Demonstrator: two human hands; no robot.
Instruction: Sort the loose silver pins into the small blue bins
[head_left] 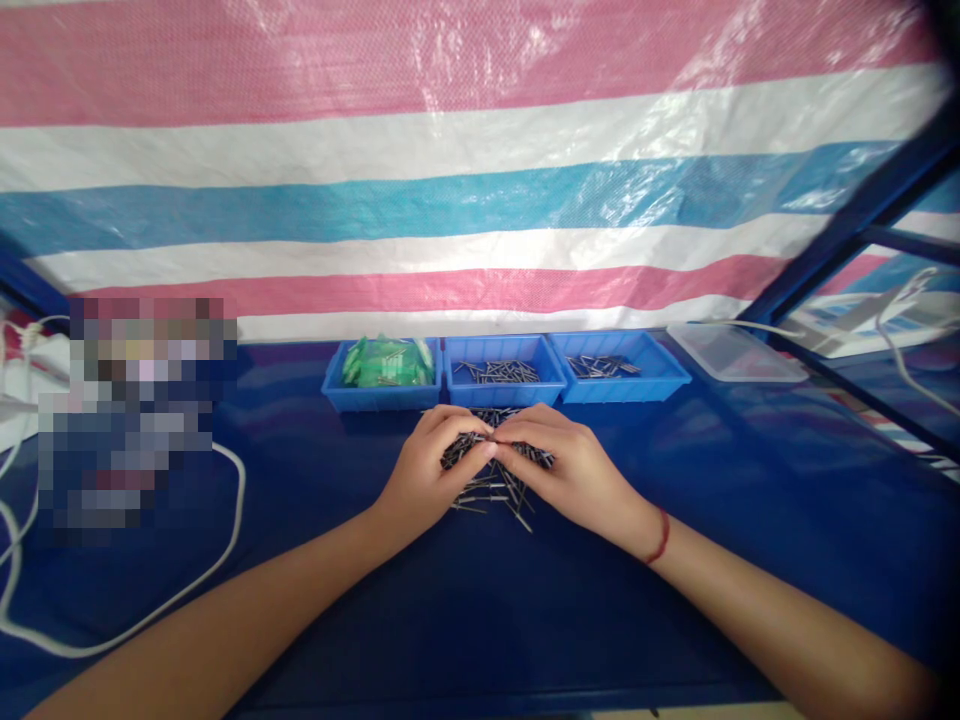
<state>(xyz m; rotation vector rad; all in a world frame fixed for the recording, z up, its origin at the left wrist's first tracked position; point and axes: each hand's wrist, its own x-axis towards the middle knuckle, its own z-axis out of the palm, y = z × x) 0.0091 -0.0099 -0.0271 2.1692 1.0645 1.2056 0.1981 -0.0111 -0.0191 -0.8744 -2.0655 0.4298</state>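
Note:
A loose pile of thin dark metal pins point(491, 485) lies on the blue table point(480, 610), just in front of three blue bins. My left hand point(431, 465) and my right hand point(566, 465) rest on the pile side by side, fingertips meeting at its middle. Both hands have their fingers curled and pinched down into the pins. The part of the pile under the palms is hidden. A red string circles my right wrist.
Three blue bins stand in a row behind the pile: the left bin point(382, 388) holds green packets, the middle bin point(504, 380) and right bin point(626, 372) hold metal pins. A clear lid point(731, 355) lies at the right. A white cable point(225, 540) loops at the left. A striped tarp hangs behind.

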